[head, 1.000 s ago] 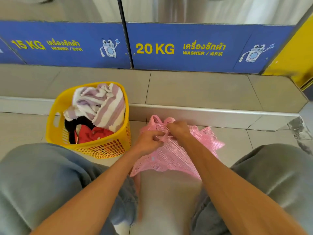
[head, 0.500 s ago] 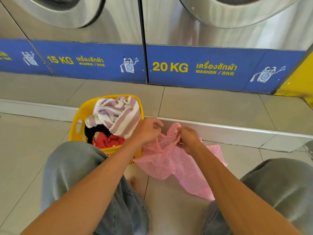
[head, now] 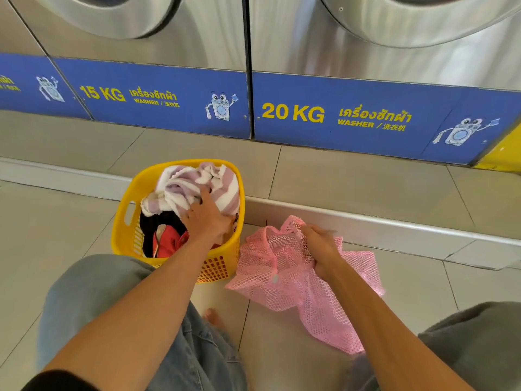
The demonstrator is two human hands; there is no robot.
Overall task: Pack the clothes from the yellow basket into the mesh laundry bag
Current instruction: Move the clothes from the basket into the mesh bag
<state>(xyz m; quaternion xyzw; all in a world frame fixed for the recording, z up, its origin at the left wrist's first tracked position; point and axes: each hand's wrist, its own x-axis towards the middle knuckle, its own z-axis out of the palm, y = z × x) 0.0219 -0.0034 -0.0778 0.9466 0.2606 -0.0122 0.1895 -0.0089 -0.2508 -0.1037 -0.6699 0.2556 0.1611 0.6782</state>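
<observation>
A yellow basket (head: pixel 128 221) stands on the tiled floor at centre left. It holds a purple-and-white striped cloth (head: pixel 194 184) on top, with a red garment (head: pixel 169 244) and something black beneath. My left hand (head: pixel 207 215) is inside the basket, fingers spread and pressed onto the striped cloth. To the right lies the pink mesh laundry bag (head: pixel 284 280), partly lifted off the floor. My right hand (head: pixel 321 245) is shut on its upper edge, and the bag's mouth gapes towards the basket.
Two steel washers with blue 15 KG (head: pixel 103 93) and 20 KG (head: pixel 293 112) panels stand behind on a raised tiled step (head: pixel 366 218). My knees in grey trousers frame the floor at bottom left (head: pixel 93 280) and bottom right (head: pixel 479 334).
My left hand let go of the mesh bag and moved left into the basket onto the striped cloth. My right hand keeps hold of the bag. The view tilted up.
</observation>
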